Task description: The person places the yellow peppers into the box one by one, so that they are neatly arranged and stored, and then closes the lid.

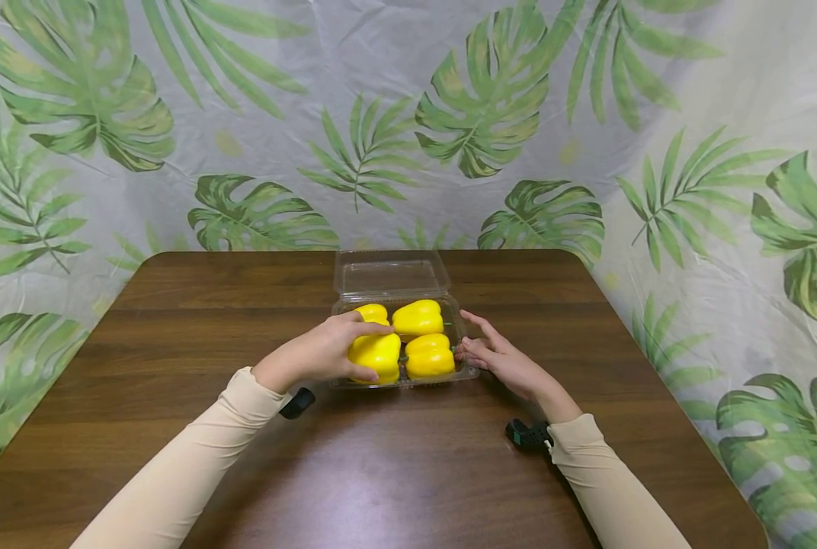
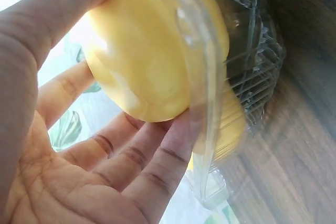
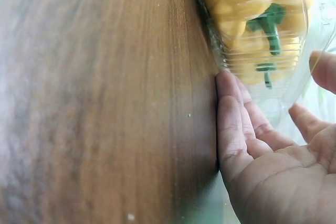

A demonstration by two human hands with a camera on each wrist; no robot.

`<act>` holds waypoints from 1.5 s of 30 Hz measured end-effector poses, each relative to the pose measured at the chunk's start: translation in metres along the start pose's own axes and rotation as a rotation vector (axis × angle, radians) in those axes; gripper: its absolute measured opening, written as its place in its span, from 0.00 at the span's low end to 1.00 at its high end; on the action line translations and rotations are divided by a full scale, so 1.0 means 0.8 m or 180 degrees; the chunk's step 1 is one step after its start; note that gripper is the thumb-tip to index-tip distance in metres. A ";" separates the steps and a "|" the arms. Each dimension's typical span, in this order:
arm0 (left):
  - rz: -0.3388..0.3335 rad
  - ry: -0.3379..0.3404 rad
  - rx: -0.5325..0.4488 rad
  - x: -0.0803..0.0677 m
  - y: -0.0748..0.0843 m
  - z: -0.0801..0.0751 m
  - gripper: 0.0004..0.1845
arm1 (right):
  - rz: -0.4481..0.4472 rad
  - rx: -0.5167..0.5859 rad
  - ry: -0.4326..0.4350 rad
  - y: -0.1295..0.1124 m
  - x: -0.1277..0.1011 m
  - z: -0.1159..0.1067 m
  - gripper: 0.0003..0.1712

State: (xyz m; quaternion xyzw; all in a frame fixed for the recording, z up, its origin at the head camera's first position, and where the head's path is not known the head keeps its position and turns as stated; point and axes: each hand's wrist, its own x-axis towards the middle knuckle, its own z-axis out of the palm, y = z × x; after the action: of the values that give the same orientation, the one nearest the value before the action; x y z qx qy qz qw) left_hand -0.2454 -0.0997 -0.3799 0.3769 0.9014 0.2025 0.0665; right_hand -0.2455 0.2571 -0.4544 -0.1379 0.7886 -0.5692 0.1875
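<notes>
A clear plastic clamshell container (image 1: pixel 468 373) stands mid-table with its lid (image 1: pixel 389 276) folded back. It holds several yellow bell peppers. My left hand (image 1: pixel 366 351) grips the front-left pepper (image 1: pixel 386 357), fingers over its top and thumb under its near side. The left wrist view shows that pepper (image 2: pixel 147 51) close up, wrapped by my fingers (image 2: pixel 147 156) at the container's wall (image 2: pixel 252 66). My right hand (image 1: pixel 480 347) lies relaxed and open against the container's right side. In the right wrist view its fingers (image 3: pixel 236 114) lie along the table beside the container (image 3: pixel 262 35).
The brown wooden table (image 1: pixel 408 473) has rounded far corners and bare wood on all sides of the container. A leaf-print sheet (image 1: pixel 244 114) hangs behind it and to the right. Small black cameras (image 1: pixel 528 433) sit on both wrists.
</notes>
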 end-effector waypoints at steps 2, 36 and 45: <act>-0.0002 0.0010 0.0009 0.000 0.001 0.001 0.41 | 0.0006 0.0023 0.0002 -0.001 0.000 0.000 0.40; 0.0181 0.0009 0.0088 0.000 0.000 -0.009 0.30 | 0.0026 0.0022 -0.0009 -0.002 0.001 -0.001 0.41; 0.0107 -0.0044 0.0173 0.000 0.003 -0.006 0.30 | 0.0022 -0.0017 -0.0010 -0.003 -0.001 -0.001 0.41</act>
State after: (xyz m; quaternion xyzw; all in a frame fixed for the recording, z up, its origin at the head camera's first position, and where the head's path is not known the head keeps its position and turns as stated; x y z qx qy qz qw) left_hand -0.2455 -0.0997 -0.3742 0.3949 0.8997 0.1764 0.0590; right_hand -0.2453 0.2573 -0.4522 -0.1366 0.7903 -0.5662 0.1903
